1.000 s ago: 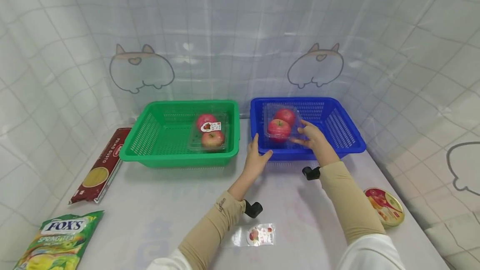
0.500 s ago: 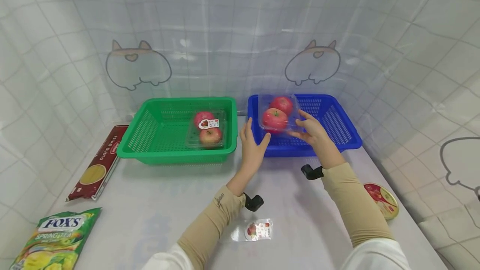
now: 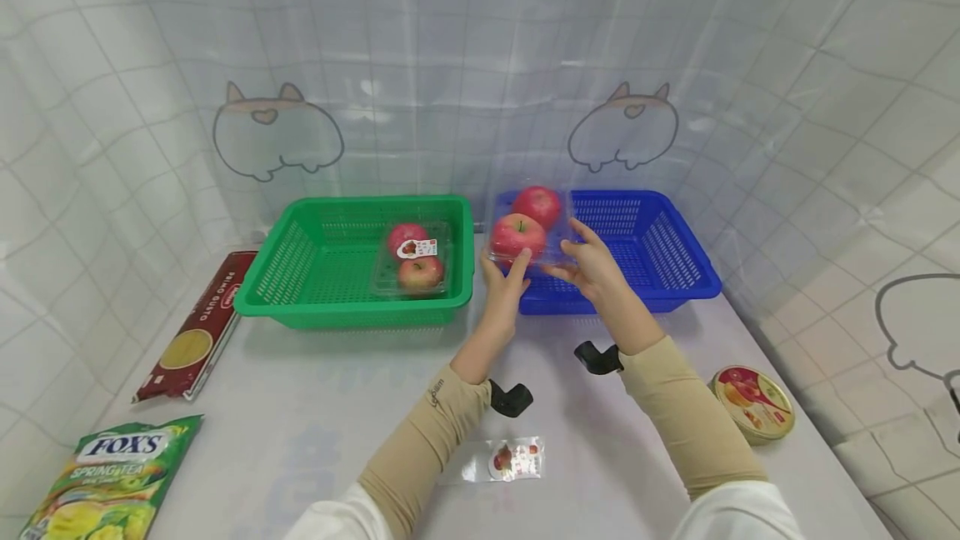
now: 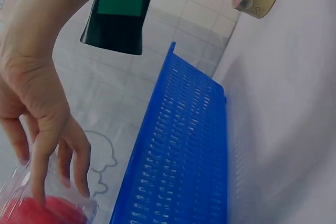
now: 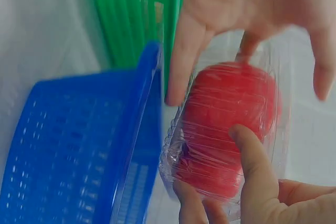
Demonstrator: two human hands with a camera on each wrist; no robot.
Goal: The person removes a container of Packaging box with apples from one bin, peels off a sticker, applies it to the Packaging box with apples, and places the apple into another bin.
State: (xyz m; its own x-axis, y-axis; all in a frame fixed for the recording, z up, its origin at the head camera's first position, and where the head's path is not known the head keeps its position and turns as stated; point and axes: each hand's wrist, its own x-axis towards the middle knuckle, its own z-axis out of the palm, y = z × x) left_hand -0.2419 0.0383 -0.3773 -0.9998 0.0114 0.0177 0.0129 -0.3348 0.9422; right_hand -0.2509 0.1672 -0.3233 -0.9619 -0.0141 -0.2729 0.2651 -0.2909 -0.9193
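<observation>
A clear plastic pack of two red apples hangs in the air over the left rim of the blue basket. Both hands hold it from opposite sides: my left hand grips its left front corner, my right hand its right side. In the right wrist view the pack fills the middle, with the left hand's thumb and fingers round its top and my right thumb on its near face. The left wrist view shows the right hand's fingers on the pack.
A green basket on the left holds another apple pack. On the table lie a spaghetti pack, a Fox's candy bag, a round tin and a small apple label.
The apple pack has risen out of the blue basket and moved left. My left hand came up from the basket's front edge and took hold of it.
</observation>
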